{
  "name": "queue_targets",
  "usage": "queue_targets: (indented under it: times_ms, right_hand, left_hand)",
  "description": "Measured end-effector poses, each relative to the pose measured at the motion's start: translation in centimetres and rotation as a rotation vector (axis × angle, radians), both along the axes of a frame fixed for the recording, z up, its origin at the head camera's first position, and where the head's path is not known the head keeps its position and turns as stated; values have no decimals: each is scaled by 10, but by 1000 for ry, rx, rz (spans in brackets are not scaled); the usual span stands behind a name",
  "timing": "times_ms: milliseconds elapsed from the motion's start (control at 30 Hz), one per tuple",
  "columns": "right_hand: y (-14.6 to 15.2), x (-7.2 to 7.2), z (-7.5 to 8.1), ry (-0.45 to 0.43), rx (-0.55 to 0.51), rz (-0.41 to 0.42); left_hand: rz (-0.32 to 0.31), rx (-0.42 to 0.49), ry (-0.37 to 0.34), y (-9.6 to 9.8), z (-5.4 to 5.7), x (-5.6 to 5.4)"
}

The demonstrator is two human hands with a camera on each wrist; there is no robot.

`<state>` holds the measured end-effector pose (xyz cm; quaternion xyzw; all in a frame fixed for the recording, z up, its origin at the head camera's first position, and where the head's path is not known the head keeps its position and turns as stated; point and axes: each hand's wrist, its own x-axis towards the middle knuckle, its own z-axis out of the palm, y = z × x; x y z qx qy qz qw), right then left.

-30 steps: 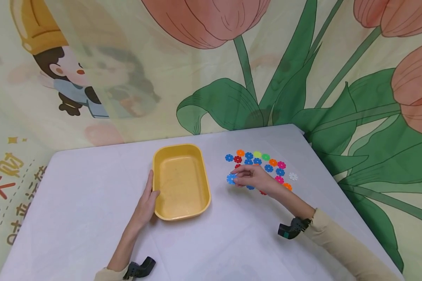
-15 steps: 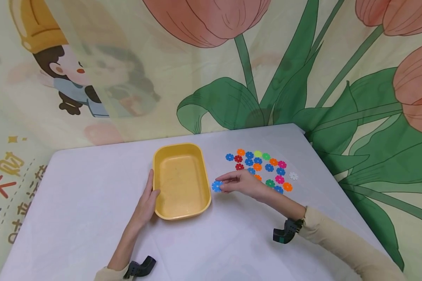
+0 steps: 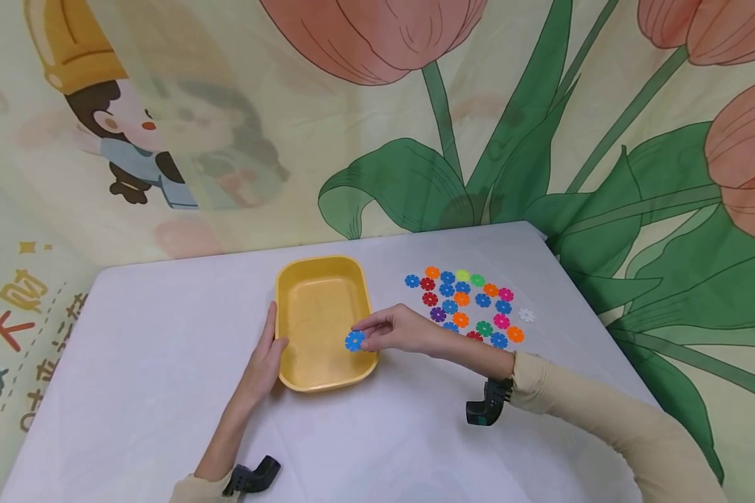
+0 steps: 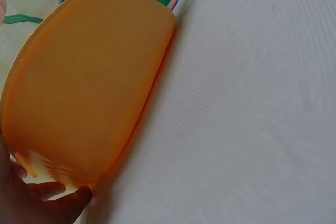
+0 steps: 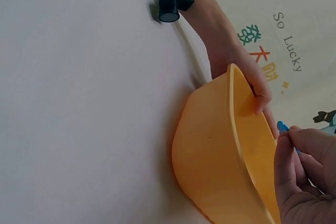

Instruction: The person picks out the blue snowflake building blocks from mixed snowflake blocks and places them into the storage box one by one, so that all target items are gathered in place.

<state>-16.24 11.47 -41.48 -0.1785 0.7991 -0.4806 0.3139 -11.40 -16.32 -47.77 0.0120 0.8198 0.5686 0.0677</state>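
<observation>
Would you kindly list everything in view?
tray: one, yellow, on the table
held disc: one, blue, over the tray
loose discs: over twenty, mixed colours, right of the tray
table: one, white-covered, beneath the tray
wall hanging: count unclear, cream, tulip-printed, behind the table
wrist cameras: two, black, near the sleeves
sleeves: two, beige, low in head view
left hand: one, bare, gripping the tray's left side
right hand: one, bare, pinching the held disc

Behind the white-covered table (image 3: 138,363) there is a cream wall (image 3: 298,119), on which are printed 3 pink tulips (image 3: 377,38) with green leaves (image 3: 409,185). To the left, 1 cartoon figure (image 3: 128,155) wears a yellow hat (image 3: 84,49), and coloured Chinese characters (image 3: 8,327) stand farther left. The light is soft.
</observation>
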Motion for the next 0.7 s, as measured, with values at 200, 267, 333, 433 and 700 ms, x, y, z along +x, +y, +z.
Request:
queue_targets:
  times_ms: [200,267,333,433,700]
  right_hand:
    - [-26,-6,-1,37,42,111]
    - [-36,-9,-4,55,59,150]
    - [-46,-11,-7,75,76,190]
    - [-58,-11,-11,100,86,239]
    - [-80,-3,-20,110,87,310]
  left_hand:
    - [15,-15,-9,1,0,0]
    - [19,-22,-11,1,1,0]
    - [18,-25,-10,0,2,-1]
    - [12,-23,-3,1,2,-1]
    - [20,-29,6,1,1,1]
